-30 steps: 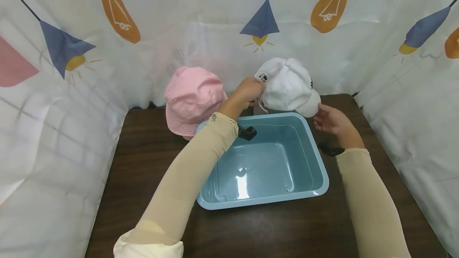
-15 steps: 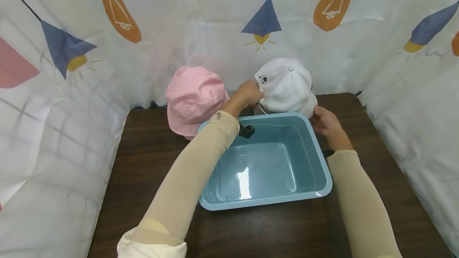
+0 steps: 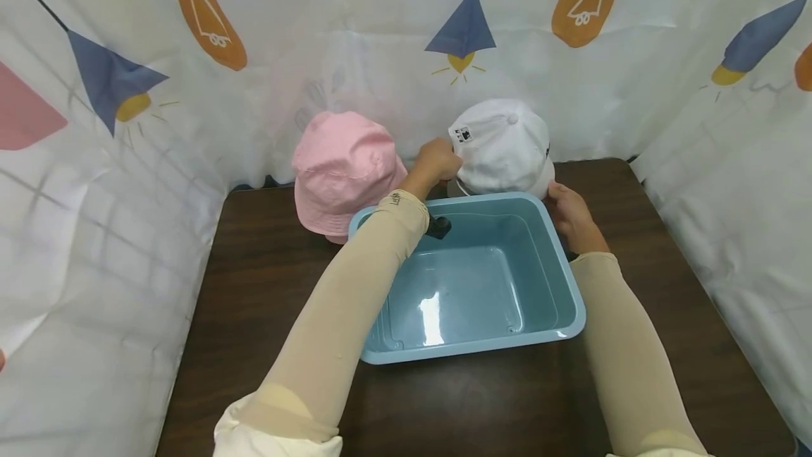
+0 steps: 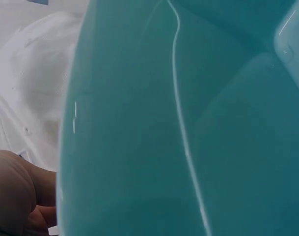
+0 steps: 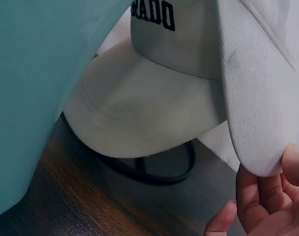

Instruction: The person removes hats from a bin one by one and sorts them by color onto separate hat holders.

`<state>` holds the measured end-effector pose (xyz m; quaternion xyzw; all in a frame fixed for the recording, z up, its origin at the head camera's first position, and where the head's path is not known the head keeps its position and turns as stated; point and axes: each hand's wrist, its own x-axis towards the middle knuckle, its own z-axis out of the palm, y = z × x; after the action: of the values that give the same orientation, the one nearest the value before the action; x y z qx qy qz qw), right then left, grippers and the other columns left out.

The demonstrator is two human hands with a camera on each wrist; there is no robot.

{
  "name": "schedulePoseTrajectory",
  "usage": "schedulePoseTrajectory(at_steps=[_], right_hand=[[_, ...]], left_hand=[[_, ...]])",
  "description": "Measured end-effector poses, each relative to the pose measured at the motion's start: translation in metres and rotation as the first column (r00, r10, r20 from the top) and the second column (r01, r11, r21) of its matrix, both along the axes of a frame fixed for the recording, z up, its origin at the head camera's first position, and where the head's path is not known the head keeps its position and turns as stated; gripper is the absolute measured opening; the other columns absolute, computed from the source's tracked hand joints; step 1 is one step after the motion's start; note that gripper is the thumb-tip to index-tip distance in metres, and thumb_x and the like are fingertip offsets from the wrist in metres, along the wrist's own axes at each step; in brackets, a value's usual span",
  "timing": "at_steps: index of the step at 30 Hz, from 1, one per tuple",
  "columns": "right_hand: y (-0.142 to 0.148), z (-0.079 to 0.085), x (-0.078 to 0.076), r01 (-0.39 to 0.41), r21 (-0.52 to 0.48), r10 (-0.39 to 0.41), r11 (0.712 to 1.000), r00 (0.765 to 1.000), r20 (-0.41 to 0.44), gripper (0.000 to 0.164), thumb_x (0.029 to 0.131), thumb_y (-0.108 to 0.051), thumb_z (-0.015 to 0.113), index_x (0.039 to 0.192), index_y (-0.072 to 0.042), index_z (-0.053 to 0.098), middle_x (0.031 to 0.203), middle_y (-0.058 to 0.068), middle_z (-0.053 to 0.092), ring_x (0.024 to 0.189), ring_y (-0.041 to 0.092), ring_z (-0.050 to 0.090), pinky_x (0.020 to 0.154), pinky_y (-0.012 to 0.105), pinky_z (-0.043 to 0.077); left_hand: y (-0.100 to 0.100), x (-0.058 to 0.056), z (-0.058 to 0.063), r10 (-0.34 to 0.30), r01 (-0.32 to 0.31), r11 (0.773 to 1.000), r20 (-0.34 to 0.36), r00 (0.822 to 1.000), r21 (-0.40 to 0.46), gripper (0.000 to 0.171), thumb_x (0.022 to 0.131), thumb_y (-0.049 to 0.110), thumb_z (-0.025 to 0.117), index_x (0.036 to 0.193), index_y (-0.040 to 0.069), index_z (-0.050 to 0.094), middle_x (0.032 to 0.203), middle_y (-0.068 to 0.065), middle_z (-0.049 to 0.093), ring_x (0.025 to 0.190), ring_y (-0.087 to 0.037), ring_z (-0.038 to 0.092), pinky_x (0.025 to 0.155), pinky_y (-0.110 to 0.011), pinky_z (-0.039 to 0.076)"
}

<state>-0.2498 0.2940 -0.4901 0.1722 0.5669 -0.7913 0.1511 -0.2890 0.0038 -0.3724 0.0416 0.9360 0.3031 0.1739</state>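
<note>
A white baseball cap (image 3: pixel 501 147) with a small dark label sits at the back of the table, beyond the blue basin. At its left rear edge my left hand (image 3: pixel 438 161) has its fingers curled, gripping the cap. My right hand (image 3: pixel 571 214) pinches the brim (image 5: pixel 257 98) between thumb and fingers, as the right wrist view shows. Behind that brim stands another pale cap (image 5: pixel 149 98) with dark letters on its front; the head view mostly hides it. In the left wrist view the left hand (image 4: pixel 16 191) is partly hidden by the basin.
The blue basin (image 3: pixel 472 350) stands on the dark wooden table (image 3: pixel 273 288), its rear rim close to both hands. A pink hat (image 3: pixel 342 168) stands left of the left hand. A dark loop (image 5: pixel 159 179) lies under the lettered cap. Printed white curtains (image 3: pixel 380 69) enclose the table.
The right hand has moved left toward the basin, and the white cap's brim has swung inward with it. The left hand has stayed at the cap's rear edge.
</note>
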Motion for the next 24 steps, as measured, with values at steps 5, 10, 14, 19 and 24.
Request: schedulePoseTrajectory(at_steps=[5, 10, 14, 19, 24], right_hand=[[-0.003, -0.002, -0.003, 0.013, -0.012, -0.013, 1.000, 1.000, 0.022, 0.022, 0.109, -0.030, 0.045, 0.102, -0.021, 0.064, 0.095, -0.010, 0.062, 0.097, 0.008, 0.051, 0.079, 0.023, 0.048], [-0.006, 0.003, -0.005, -0.031, 0.002, 0.031, 1.000, 0.999, 0.023, 0.021, 0.110, -0.031, 0.041, 0.108, -0.020, 0.058, 0.095, -0.011, 0.059, 0.096, 0.006, 0.050, 0.079, 0.021, 0.047], [-0.005, 0.007, -0.006, -0.113, 0.012, 0.112, 0.994, 0.993, 0.037, 0.020, 0.111, -0.033, 0.038, 0.114, -0.021, 0.053, 0.096, -0.013, 0.060, 0.095, 0.005, 0.051, 0.079, 0.023, 0.048], [0.005, 0.011, -0.010, -0.072, 0.039, 0.068, 0.997, 0.992, 0.107, 0.029, 0.107, -0.047, 0.040, 0.119, -0.026, 0.057, 0.103, -0.012, 0.062, 0.103, 0.008, 0.052, 0.085, 0.031, 0.045], [0.023, 0.033, -0.011, 0.038, 0.162, -0.040, 0.986, 0.999, 0.006, 0.060, 0.106, -0.057, 0.034, 0.155, -0.023, 0.038, 0.151, -0.004, 0.048, 0.117, 0.011, 0.051, 0.088, 0.030, 0.047]], left_hand=[[0.003, -0.001, -0.002, 0.036, -0.037, 0.998, -0.025, 0.999, -0.060, 0.020, 0.097, 0.012, 0.050, 0.105, 0.001, 0.064, 0.108, -0.014, 0.067, 0.070, -0.021, 0.058, 0.053, -0.024, 0.044], [0.001, 0.003, -0.001, 0.053, -0.057, 0.996, -0.065, 0.996, -0.065, 0.023, 0.096, 0.013, 0.052, 0.109, 0.000, 0.065, 0.114, -0.014, 0.067, 0.085, -0.025, 0.061, 0.070, -0.030, 0.052], [0.002, 0.006, 0.001, 0.071, -0.080, 0.994, -0.116, 0.991, -0.077, 0.025, 0.095, 0.015, 0.055, 0.111, -0.001, 0.065, 0.121, -0.014, 0.067, 0.098, -0.026, 0.058, 0.087, -0.035, 0.053], [0.001, 0.011, 0.013, 0.073, -0.089, 0.987, -0.124, 0.990, -0.132, 0.035, 0.098, 0.017, 0.051, 0.127, 0.000, 0.059, 0.133, -0.015, 0.060, 0.114, -0.028, 0.059, 0.095, -0.039, 0.052], [-0.014, 0.033, 0.061, 0.071, -0.096, 0.986, -0.181, 0.981, -0.135, 0.049, 0.104, 0.026, 0.043, 0.149, 0.006, 0.036, 0.146, -0.018, 0.044, 0.125, -0.033, 0.056, 0.102, -0.046, 0.049]])
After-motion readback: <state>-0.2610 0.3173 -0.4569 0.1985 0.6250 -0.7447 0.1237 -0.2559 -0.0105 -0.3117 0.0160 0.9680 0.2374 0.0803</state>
